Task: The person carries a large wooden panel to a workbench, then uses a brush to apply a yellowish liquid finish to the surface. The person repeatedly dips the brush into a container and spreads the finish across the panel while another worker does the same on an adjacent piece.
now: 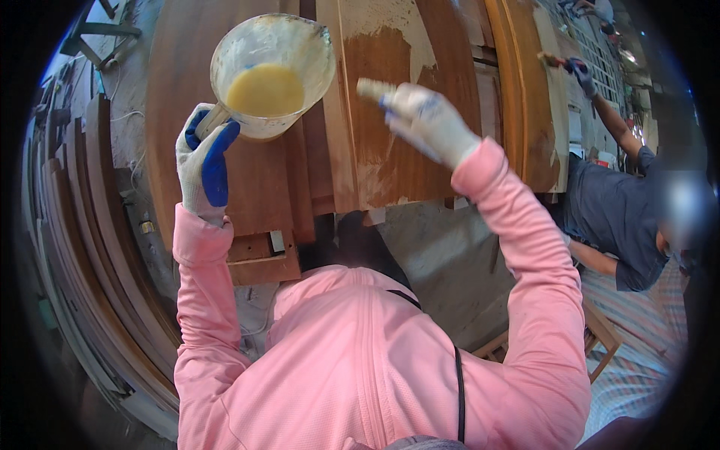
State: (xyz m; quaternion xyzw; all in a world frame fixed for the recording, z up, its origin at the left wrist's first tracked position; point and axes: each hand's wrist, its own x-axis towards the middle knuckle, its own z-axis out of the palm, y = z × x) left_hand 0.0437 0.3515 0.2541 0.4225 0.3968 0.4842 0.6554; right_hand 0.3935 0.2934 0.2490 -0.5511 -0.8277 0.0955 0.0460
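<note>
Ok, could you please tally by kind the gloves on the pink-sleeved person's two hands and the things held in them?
Gloves, left and right: 2
Brush: 1
Clear jug: 1
Total: 4

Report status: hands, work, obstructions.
Left hand holding jug of yellowish liquid. Right hand holding brush over wooden panel. Panel patchy. Nothing seen blocking brush.

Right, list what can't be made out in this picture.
In the head view:
Brush: its handle, mostly hidden by the right hand.
Jug: much of its handle, covered by the left hand.
Wooden frame: its middle, behind the right sleeve.
Co-worker's head: blurred.
Wood panel: its far end, cut off by the top edge.
</note>
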